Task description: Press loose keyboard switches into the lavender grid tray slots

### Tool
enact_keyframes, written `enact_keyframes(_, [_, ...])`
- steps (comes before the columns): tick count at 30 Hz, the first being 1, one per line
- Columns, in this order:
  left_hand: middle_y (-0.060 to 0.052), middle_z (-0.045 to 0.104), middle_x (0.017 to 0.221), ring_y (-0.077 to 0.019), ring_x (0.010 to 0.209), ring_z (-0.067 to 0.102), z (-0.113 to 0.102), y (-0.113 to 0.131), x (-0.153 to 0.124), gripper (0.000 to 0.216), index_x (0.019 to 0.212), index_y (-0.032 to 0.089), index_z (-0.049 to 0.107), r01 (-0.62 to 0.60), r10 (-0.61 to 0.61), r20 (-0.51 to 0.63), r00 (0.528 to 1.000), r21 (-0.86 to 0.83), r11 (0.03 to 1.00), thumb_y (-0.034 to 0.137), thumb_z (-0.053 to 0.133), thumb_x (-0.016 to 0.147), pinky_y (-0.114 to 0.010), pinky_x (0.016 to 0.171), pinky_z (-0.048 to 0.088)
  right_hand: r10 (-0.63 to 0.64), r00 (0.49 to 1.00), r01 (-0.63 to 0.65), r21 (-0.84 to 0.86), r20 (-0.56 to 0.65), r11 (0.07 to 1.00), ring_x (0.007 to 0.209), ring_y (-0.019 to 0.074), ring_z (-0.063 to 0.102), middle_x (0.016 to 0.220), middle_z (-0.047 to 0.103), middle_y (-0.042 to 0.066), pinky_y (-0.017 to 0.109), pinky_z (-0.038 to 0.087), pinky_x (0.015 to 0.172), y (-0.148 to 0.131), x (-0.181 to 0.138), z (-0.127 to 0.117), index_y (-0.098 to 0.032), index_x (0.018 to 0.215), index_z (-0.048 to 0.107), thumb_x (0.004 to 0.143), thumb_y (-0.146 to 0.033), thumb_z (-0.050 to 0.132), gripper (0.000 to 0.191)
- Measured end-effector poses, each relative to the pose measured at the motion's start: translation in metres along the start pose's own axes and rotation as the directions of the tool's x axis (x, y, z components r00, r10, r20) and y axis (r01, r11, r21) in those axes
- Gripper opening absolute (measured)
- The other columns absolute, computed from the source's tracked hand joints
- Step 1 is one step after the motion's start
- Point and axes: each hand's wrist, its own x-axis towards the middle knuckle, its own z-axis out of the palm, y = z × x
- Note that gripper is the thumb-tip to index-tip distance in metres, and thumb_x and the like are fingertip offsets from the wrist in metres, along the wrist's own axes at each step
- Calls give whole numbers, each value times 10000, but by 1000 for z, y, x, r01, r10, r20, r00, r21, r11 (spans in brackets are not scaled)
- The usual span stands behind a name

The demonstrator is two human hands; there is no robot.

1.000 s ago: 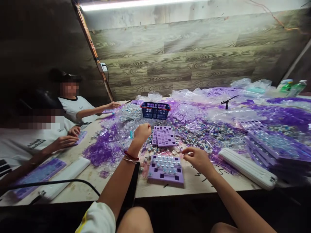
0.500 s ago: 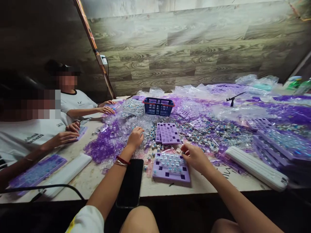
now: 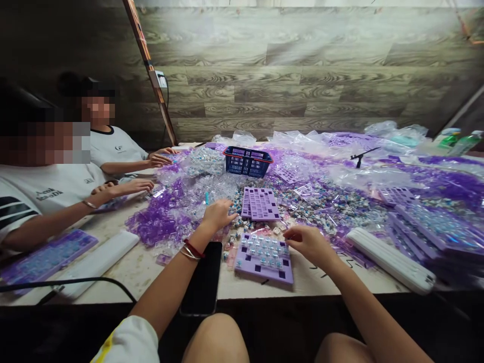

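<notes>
Fingers of the left hand [image 3: 219,214] lie spread and palm-down on the heap of small clear-and-blue plastic key switches [image 3: 321,204], not closed round anything I can see. The right hand [image 3: 308,242] has its fingertips pinched together at the far right corner of the purple slab tray with square sockets [image 3: 264,267]. Whether a switch sits in that pinch is too small to tell.

The tray lies flat near the front edge of the pale worn table [image 3: 310,282], its upper rows filled and its lower sockets bare. I'd judge each switch light, hard and a little slick, best nipped by its two side walls with thumb and forefinger. The tray looks stiff and light, safest lifted level by both long edges, or the seated pieces may spill.

Room is tight. A black phone [image 3: 202,277] lies just left of the tray and hangs over the table's front edge, easy to knock off. An empty purple tray [image 3: 260,203] sits just beyond, amid the heap. Bare tabletop opens to the right, up to a long white ridged bar [image 3: 391,259]. Well to the left, co-workers' hands [image 3: 130,187] work at their own trays
</notes>
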Motion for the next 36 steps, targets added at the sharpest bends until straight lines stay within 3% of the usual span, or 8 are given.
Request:
enact_keyframes(5, [-60, 618, 957, -193, 862, 590, 6, -1, 0, 222, 964, 174, 650, -6, 9, 38, 999, -70, 998, 283, 633, 772, -272, 785, 448, -1, 999, 1, 8, 41, 1000, 702, 180, 669, 777, 727, 29, 256, 502, 655, -3, 0, 2, -184, 774, 726, 705, -113, 590, 168])
enact_keyframes(12, [-39, 619, 854, -149, 735, 583, 14, -10, 8, 125, 869, 156, 672, 29, -60, -109, 992, -265, 964, 208, 594, 787, -259, 740, 470, 0, 997, 4, -47, 73, 999, 767, 195, 683, 813, 743, 22, 263, 510, 733, -13, 1, 1, -200, 765, 756, 710, -79, 597, 207])
enact_keyframes(17, [-50, 621, 898, -168, 817, 594, 15, -9, 7, 148, 891, 153, 671, -25, -10, -142, 990, -243, 970, 126, 605, 761, -275, 805, 479, 18, 993, 4, -186, 119, 983, 832, 211, 682, 881, 743, 60, 267, 494, 774, -23, 1, 1, -168, 819, 768, 730, -31, 535, 284])
enact_keyframes(24, [-52, 636, 982, -201, 984, 568, 10, -8, 3, 228, 923, 182, 685, -3, -11, -98, 995, -145, 989, 71, 573, 758, -316, 917, 449, -43, 991, 79, -284, 129, 956, 837, 201, 667, 888, 734, 76, 243, 478, 762, -21, 4, 6, -171, 802, 764, 735, -28, 499, 309])
enact_keyframes(30, [-52, 617, 1047, -234, 1057, 512, 7, 1, 1, 142, 867, 229, 725, -123, 124, 11, 992, -78, 989, 201, 602, 802, -372, 937, 419, -71, 990, 101, -251, 126, 963, 817, 203, 654, 864, 725, 81, 266, 480, 763, -19, 3, 5, -166, 767, 751, 736, -26, 502, 287])
enact_keyframes(36, [-58, 617, 1062, -228, 1074, 488, 9, 3, -1, 258, 857, 229, 733, -132, 136, 80, 987, -56, 990, 97, 516, 815, -380, 954, 394, -98, 992, 112, -189, 79, 976, 803, 197, 650, 845, 722, 54, 269, 474, 722, -15, 1, 4, -192, 767, 722, 722, -48, 484, 282])
